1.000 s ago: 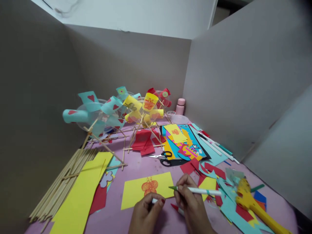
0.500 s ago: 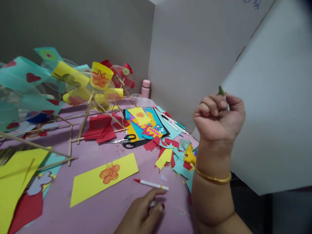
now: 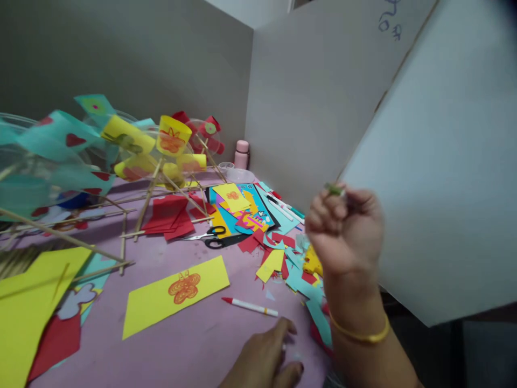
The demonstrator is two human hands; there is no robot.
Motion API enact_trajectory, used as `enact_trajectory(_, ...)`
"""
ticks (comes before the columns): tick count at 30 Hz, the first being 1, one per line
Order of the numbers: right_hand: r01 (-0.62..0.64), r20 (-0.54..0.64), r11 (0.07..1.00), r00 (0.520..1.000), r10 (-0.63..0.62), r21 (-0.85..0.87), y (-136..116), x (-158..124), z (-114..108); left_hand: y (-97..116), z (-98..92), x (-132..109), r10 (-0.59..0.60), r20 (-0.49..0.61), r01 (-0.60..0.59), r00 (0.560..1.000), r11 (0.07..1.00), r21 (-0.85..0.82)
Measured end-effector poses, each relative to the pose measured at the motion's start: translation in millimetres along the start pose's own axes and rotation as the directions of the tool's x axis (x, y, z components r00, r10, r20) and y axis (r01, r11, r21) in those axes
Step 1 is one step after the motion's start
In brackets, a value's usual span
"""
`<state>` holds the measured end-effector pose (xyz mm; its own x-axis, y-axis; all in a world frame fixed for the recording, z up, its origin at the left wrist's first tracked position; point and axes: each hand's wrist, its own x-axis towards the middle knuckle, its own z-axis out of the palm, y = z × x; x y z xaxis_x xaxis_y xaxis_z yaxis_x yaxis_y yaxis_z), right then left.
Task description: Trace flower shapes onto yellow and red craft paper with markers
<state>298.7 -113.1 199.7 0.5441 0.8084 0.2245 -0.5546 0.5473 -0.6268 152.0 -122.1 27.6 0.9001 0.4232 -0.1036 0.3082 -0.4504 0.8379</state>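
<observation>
Clutching grn marker (image 3: 335, 190), R grip (image 3: 345, 231) was closed fist-like; L grip (image 3: 264, 353) was half-curled w/ whitish bit (image 3: 284, 347) inside, hold unclear, red marker (image 3: 251, 306) just beyond.

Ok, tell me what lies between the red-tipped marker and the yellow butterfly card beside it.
In the head view, only a narrow strip of bare purple tabletop separates the marker from the card.

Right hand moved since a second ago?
Yes. Against the scissors, the right hand has gone right and up, from below them to about level with them in the image.
</observation>
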Motion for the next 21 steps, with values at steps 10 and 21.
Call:
enact_trajectory(10, -0.308, 0.071, 0.925, 0.941, 0.33, -0.222, 137, -78, -52, -53, -49.3, -30, -0.333, -0.531, -0.011, 0.779, 0.84, -0.542)
enact_trajectory(21, 0.088, 0.339, 0.862, 0.935, 0.101, -0.5, 108, 13, -39, -51, -41.4, -31, -0.57, -0.614, 0.054, 0.546, 0.755, -0.653)
